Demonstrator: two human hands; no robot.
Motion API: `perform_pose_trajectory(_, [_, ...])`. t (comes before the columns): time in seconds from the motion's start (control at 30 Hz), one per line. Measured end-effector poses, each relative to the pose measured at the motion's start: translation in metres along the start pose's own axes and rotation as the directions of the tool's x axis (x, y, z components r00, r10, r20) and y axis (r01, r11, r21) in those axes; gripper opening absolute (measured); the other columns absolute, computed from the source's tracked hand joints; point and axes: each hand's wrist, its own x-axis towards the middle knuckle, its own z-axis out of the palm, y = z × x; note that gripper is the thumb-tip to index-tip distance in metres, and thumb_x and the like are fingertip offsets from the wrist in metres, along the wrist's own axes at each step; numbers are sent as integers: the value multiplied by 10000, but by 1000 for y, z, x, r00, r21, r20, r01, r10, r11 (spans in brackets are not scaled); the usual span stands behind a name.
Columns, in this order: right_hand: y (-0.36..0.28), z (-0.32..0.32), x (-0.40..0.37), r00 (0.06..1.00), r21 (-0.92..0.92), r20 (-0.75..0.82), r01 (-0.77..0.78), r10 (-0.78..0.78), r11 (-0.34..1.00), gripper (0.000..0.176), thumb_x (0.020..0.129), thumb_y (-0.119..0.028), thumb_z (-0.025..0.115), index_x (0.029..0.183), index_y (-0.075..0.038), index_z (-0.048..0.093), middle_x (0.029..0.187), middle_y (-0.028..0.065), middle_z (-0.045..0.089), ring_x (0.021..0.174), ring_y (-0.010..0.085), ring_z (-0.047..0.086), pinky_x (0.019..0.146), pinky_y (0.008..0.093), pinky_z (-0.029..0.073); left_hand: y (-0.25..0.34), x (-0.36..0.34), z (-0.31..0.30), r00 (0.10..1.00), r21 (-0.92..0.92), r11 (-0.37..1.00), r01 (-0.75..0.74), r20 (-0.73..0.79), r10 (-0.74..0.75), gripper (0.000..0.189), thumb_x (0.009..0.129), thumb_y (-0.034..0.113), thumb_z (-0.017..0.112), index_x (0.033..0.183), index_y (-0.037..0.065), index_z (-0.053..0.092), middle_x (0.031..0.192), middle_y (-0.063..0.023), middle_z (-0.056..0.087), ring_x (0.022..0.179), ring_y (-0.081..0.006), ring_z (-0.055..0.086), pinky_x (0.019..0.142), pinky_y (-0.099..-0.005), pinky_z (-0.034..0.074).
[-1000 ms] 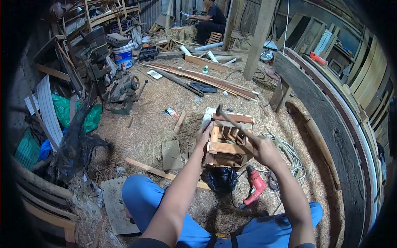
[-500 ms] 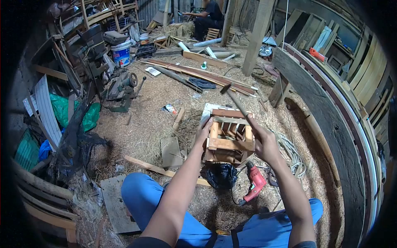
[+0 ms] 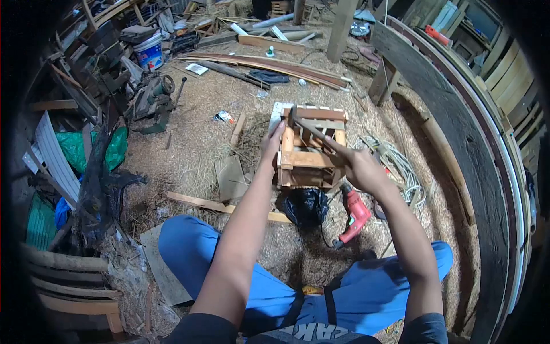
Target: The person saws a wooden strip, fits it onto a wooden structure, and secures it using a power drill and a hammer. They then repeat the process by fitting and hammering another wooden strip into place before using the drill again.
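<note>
A small slatted wooden crate (image 3: 312,159) stands in front of me on the shavings-strewn floor. My left hand (image 3: 273,143) grips its left side near the upper corner. In my right hand (image 3: 365,170) is a hammer (image 3: 314,132), its handle slanting across the crate's open top. The hammer's head overlaps the upper left corner of the crate, close to my left fingertips. Just below the crate lies a black plastic bag (image 3: 307,207), and a red power drill (image 3: 356,218) rests to the right of the bag.
Coiled cable (image 3: 401,172) lies right of the crate. A long dark beam (image 3: 452,114) borders the right side. Wooden strips (image 3: 269,66) lie ahead, with a bench vise (image 3: 153,100) and a paint bucket (image 3: 150,53) at left. A loose batten (image 3: 197,200) lies near my knee.
My right hand has swung the hammer leftward, bringing its head from beyond the crate's right side to its upper left corner. The view has tipped downward, and the left hand still holds the crate.
</note>
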Motion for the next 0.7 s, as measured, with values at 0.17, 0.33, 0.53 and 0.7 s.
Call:
perform_pose_trajectory(0.17, [15, 11, -5, 995, 114, -92, -22, 33, 993, 684, 868, 21, 551, 1516, -191, 499, 1087, 321, 675, 993, 478, 664, 893, 491, 528, 8, -12, 2, 1000, 39, 999, 13, -3, -13, 523, 961, 390, 722, 1324, 17, 680, 1320, -95, 674, 1177, -149, 617, 1023, -299, 464])
perform_pose_trajectory(0.33, [33, 27, -35, 912, 360, -382, -3, 150, 933, 493, 942, -61, 634, 1431, -67, 567, 932, 307, 693, 846, 461, 699, 732, 445, 535, 7, -32, -7, 979, -65, 989, 131, -150, -140, 558, 966, 453, 697, 1341, 42, 661, 1269, -78, 673, 1080, -177, 656, 939, -341, 517])
perform_pose_trajectory(0.53, [114, 87, -68, 669, 300, -693, -73, 270, 951, 381, 938, -179, 695, 1291, -38, 670, 732, 185, 683, 619, 337, 639, 620, 442, 484, -52, -37, -73, 935, -62, 995, 75, -342, -92, 459, 984, 469, 661, 1135, 37, 694, 1050, -80, 684, 863, -155, 670, 719, -305, 543])
perform_pose_trajectory(0.7, [159, 146, -127, 657, 436, -447, -433, 607, 789, 342, 924, -230, 702, 1188, -14, 717, 841, 245, 717, 758, 400, 705, 708, 493, 515, -56, -83, -72, 874, 265, 964, -11, -466, 138, 349, 1025, 333, 626, 1018, -14, 670, 816, -78, 657, 653, -150, 652, 561, -304, 495])
